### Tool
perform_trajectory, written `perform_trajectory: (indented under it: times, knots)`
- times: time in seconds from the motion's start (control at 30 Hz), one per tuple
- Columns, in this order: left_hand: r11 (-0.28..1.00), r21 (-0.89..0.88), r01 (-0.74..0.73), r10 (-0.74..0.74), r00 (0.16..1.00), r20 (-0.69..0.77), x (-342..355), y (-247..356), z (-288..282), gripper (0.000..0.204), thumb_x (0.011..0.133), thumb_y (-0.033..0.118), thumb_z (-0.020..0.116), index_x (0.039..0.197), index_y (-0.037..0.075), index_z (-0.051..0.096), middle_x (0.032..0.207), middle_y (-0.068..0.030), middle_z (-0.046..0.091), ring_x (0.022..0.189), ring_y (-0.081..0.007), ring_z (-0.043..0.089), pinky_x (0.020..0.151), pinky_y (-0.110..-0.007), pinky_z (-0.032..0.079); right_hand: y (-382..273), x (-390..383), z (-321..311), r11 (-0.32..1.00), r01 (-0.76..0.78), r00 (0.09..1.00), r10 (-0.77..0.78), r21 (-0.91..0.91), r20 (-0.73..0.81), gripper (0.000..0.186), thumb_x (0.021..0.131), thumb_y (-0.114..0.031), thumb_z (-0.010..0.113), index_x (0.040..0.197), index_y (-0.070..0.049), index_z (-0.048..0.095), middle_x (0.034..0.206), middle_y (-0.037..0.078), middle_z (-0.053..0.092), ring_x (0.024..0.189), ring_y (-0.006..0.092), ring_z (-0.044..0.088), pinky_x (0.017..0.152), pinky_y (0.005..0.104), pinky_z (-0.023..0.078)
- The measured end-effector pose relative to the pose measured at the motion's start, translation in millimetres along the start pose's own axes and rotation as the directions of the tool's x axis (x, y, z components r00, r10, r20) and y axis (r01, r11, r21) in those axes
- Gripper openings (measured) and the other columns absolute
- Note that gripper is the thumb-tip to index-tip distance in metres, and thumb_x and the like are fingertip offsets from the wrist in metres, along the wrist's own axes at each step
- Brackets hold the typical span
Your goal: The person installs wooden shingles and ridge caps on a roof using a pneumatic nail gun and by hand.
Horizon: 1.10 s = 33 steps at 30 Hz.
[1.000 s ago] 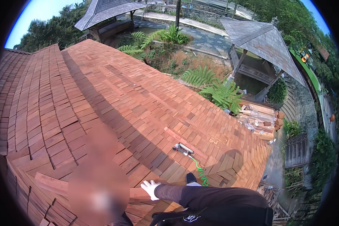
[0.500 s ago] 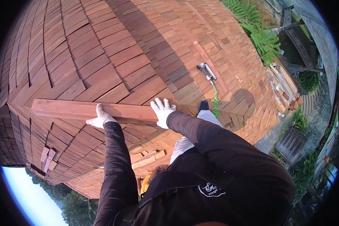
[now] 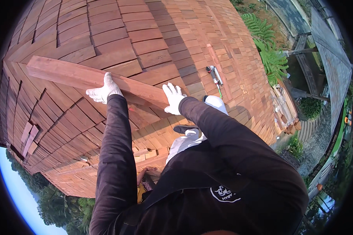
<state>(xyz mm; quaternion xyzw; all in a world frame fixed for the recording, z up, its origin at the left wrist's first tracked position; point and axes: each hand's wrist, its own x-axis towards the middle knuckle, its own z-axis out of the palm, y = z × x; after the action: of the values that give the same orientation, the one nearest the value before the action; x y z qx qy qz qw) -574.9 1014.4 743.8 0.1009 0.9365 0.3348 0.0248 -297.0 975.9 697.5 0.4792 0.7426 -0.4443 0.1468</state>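
A long reddish wooden ridge cap (image 3: 62, 74) lies slantwise along the shingled roof's ridge, two long faces meeting at an edge. My left hand (image 3: 104, 90), in a white glove, grips its middle, thumb up across the top face and fingers stretched along the near side. At its right end my right hand (image 3: 174, 98), also gloved in white, spans the wood, with fingers spread over the top and thumb toward the near edge. The undersides of the cap and the palms are hidden. Overlapping wooden shingles (image 3: 113, 51) surround it.
A nail gun (image 3: 214, 75) with a green hose rests on the slope to the right, beside a long wooden strip (image 3: 220, 66). Loose shingles (image 3: 29, 137) lie at left. Part of another person (image 3: 143, 190) shows below. Ferns (image 3: 267, 51) and stacked wood (image 3: 284, 107) stand beyond the roof's edge.
The ridge cap now slants, its left end farther up in view, and both hands have moved up with it. My view has also turned, and my feet have shifted.
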Motion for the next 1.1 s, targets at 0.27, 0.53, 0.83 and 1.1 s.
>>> perform_trajectory:
  times: [0.27,0.53,0.83,1.1]
  knots:
    - [0.997,-0.075,-0.036,0.033,0.999,-0.041,2.6,-5.2,6.2,0.132,0.072,0.055,0.089,0.163,-0.003,0.012,0.168,-0.0257,0.020,0.156,-0.0378,0.017,0.126,-0.048,0.023,-0.8,8.4,-4.0,0.999,0.033,0.999,-0.032,-0.033,0.026,0.112,0.086,-0.035,0.077,0.166,-0.013,0.002,0.173,0.019,0.000,0.156,0.0507,0.008,0.118,0.0687,0.029]
    - [0.843,-0.519,-0.140,0.116,0.990,-0.078,4.4,-17.0,17.3,0.121,0.074,0.022,0.092,0.162,-0.006,0.014,0.163,-0.0220,0.031,0.145,-0.0305,0.040,0.123,-0.038,0.031,19.8,16.7,-25.2,0.977,0.203,0.961,-0.185,-0.071,0.205,0.116,0.087,-0.049,0.075,0.165,-0.006,0.001,0.170,0.030,0.001,0.149,0.0636,0.013,0.113,0.0712,0.032]
    - [0.837,-0.544,0.059,0.016,0.991,0.132,-11.7,-5.3,7.9,0.071,0.096,0.017,0.070,0.157,0.005,0.034,0.133,-0.0102,0.059,0.117,-0.0211,0.061,0.103,-0.037,0.050,378.9,157.6,5.4,0.835,-0.297,0.926,0.370,0.463,-0.073,0.066,0.095,-0.034,0.069,0.145,0.005,0.052,0.139,0.025,0.063,0.126,0.0312,0.065,0.107,0.0379,0.050]
    - [0.973,-0.193,0.126,-0.188,0.916,-0.353,-35.6,23.2,28.1,0.046,0.108,0.025,0.041,0.147,0.004,0.054,0.154,-0.0147,0.049,0.141,-0.0274,0.046,0.121,-0.045,0.035,548.5,292.9,37.4,0.681,-0.730,0.671,0.731,-0.057,0.124,0.061,0.081,-0.043,0.071,0.127,-0.004,0.066,0.129,0.024,0.069,0.125,0.0388,0.064,0.109,0.0457,0.049]
